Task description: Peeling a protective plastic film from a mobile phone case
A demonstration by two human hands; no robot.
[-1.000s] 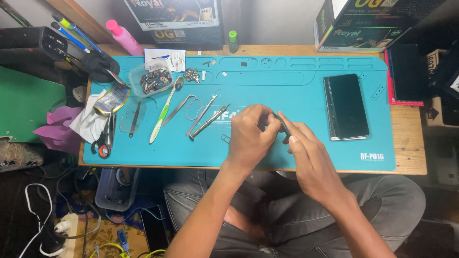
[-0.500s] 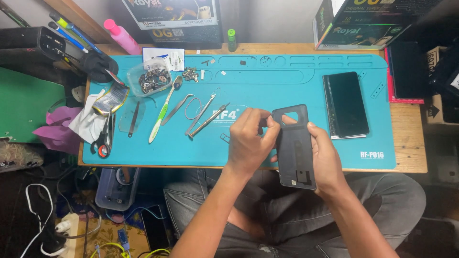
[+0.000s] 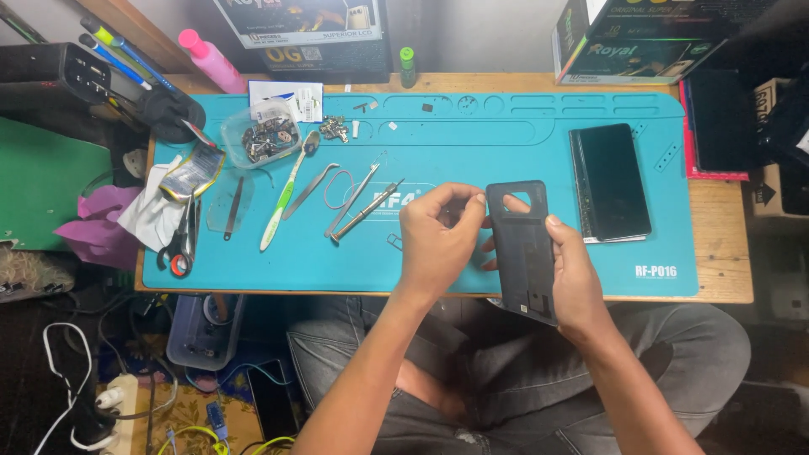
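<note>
My right hand (image 3: 578, 278) holds a dark phone back cover (image 3: 522, 249) upright over the near edge of the teal work mat (image 3: 472, 147), inner side toward me, camera cutout at its top. My left hand (image 3: 438, 240) is beside the cover's top left corner, thumb and fingertips pinched at that edge. A black phone (image 3: 608, 181) lies screen up on the mat, to the right of the cover.
Tweezers (image 3: 354, 202), a toothbrush (image 3: 288, 192), a screwdriver (image 3: 233, 206) and scissors (image 3: 179, 240) lie on the mat's left half. A clear tub of screws (image 3: 263, 135) sits at back left. Boxes (image 3: 649, 34) stand along the back. Cables and a power strip (image 3: 118, 396) lie on the floor.
One second ago both hands were clasped together low over the mat with the cover barely showing. Since then my right hand has turned the cover up into full view; my left hand stays at its corner.
</note>
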